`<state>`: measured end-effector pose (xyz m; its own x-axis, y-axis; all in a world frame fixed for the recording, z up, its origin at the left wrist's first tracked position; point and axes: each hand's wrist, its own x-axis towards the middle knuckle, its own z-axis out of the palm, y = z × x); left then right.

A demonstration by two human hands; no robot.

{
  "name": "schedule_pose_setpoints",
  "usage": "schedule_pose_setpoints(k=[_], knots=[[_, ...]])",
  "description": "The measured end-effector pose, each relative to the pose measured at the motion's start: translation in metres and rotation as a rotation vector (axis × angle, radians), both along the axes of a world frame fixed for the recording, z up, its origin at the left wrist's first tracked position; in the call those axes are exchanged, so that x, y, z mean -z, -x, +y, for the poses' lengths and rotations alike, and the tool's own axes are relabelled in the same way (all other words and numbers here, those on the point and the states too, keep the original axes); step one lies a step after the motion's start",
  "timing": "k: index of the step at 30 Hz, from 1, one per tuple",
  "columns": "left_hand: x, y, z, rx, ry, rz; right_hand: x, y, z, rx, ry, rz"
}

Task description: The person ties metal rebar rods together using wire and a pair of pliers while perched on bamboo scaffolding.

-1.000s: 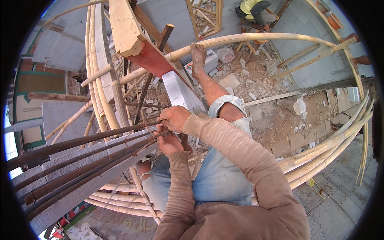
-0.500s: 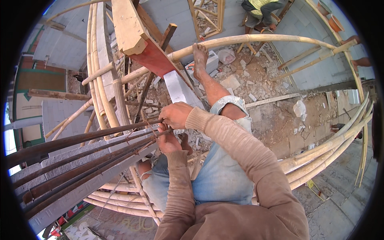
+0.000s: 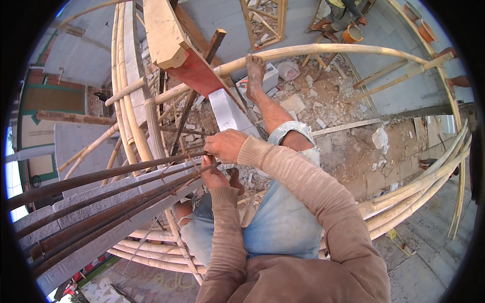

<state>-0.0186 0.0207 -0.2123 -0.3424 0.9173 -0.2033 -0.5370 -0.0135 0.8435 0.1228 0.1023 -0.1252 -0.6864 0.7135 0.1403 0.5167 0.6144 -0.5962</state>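
Note:
Several brown rebar rods, held together by thin stirrups, run from the left rim to my hands. The fingers of my right hand are closed at the end of the upper rod. Just below, my left hand is pinched close under the rod ends, palm partly turned up. Whatever lies between its fingertips is too small to make out. Under the rods is a course of grey blocks. My right foot rests against a bamboo pole.
A wooden form board with a red side stands ahead, beside a pale block. Bamboo scaffold poles curve round on the right. Rubble lies on the ground below. A co-worker stoops by an orange bucket at the back.
My hands stay at the rod ends with only small finger shifts. At the back the co-worker has shifted posture, and an orange bucket now shows beside them. The view has moved slightly.

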Motion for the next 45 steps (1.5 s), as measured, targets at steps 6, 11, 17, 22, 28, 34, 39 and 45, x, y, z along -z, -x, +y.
schedule_pose_setpoints(k=[6,11,17,22,28,34,39,45], knots=[[0.007,0.002,0.005,0.033,0.019,-0.090,0.008,0.001,0.002,0.014,0.008,0.018],[0.023,0.018,0.009,0.156,-0.031,-0.228,0.006,0.004,0.003,0.007,0.061,0.048],[0.018,0.006,0.012,0.162,-0.021,-0.230,0.016,-0.005,0.002,0.022,0.189,0.254],[0.018,0.008,0.010,0.132,-0.061,-0.200,0.016,-0.006,0.005,0.125,0.303,0.221],[0.004,-0.001,0.010,0.080,-0.026,-0.311,0.008,-0.001,0.019,0.051,0.123,0.130],[0.014,0.009,0.008,0.134,-0.081,-0.378,0.012,0.004,0.034,-0.068,0.136,0.098],[0.024,0.012,0.010,0.135,-0.090,-0.316,0.018,0.005,0.042,-0.071,0.225,0.229],[0.025,0.019,0.009,0.214,-0.091,-0.305,0.000,-0.013,0.025,-0.038,0.241,0.296]])
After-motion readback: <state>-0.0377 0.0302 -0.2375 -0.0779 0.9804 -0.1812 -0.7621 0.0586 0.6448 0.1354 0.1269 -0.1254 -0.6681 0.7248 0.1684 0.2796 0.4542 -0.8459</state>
